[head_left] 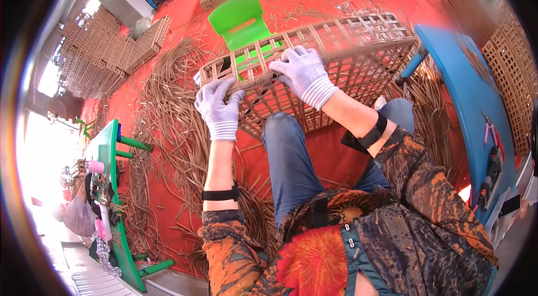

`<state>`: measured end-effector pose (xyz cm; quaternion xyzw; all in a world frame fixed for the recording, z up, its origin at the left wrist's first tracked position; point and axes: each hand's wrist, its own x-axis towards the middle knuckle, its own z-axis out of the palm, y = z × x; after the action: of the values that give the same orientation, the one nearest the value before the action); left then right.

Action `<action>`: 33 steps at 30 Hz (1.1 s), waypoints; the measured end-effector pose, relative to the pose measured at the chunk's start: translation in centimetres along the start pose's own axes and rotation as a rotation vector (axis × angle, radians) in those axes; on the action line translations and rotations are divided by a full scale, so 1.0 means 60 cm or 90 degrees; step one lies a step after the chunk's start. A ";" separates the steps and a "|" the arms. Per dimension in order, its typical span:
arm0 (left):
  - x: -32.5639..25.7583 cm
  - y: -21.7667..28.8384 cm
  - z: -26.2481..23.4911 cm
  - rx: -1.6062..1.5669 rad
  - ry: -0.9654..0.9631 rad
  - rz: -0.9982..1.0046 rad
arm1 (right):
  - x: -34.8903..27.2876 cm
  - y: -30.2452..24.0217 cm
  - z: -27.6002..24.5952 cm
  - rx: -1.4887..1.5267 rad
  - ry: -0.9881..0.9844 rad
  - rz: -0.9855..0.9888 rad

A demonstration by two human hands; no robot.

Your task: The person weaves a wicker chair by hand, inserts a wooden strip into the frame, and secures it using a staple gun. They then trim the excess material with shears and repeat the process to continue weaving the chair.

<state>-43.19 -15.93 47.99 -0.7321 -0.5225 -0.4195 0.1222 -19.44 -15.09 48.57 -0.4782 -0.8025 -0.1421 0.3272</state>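
Observation:
A large brown open-weave basket (358,66) rests tilted on its side in front of my knees. My left hand (217,108), in a grey-white striped knit glove, is closed round the basket's near left corner. In a matching glove, my right hand (304,76) curls its fingers over the long upper rim, a little right of the left hand. The thumb and fingertips press on the woven strips there. Whether a loose strip lies between those fingers is too small to tell.
A green plastic chair (240,22) stands just beyond the basket. Loose brown strips (174,105) cover the red floor at left. A blue table (468,88) with tools is at right, a green table (112,172) at left. Stacked baskets (95,52) line the back.

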 end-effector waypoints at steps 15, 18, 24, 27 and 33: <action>0.056 -0.004 -0.008 -0.255 -0.098 -0.047 | -0.006 0.003 -0.019 0.018 -0.053 0.034; 0.109 0.016 0.014 -0.219 -0.082 -0.052 | -0.005 -0.011 -0.020 0.015 -0.041 0.036; 0.126 0.032 0.117 -0.141 -0.157 0.058 | -0.003 -0.018 -0.023 0.013 -0.027 0.010; 0.127 0.035 0.127 -0.250 -0.165 -0.018 | -0.007 0.026 -0.031 0.189 0.015 -0.070; 0.127 0.032 0.132 -0.104 -0.100 -0.033 | 0.017 0.225 -0.103 0.038 0.083 0.068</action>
<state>-36.88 -6.82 49.22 -0.7563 -0.5136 -0.4052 0.0100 -5.74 -10.95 52.68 -0.5001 -0.7566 -0.1313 0.4002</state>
